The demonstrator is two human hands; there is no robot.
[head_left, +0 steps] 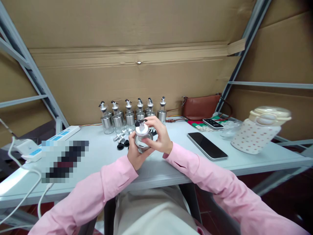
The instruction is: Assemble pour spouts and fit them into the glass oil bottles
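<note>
Both hands hold one glass and metal bottle (142, 142) with a silver pourer top and black flip cap, above the table's front middle. My left hand (136, 152) is wrapped round its lower left side. My right hand (159, 135) grips it from the right, its thumb across the front and its fingers near the pourer top. Behind stand several similar bottles (118, 120) with pourers, in a row. Silver pourer parts (119, 135) and black rings (120, 145) lie just left of the held bottle.
A black phone (207, 145) lies right of my hands, with a dotted jug (255, 133) beyond it. A brown bag (201, 107) and a smaller device (213, 123) are at the back right. A power strip (55, 140) with white cables and a blurred-out dark object are on the left.
</note>
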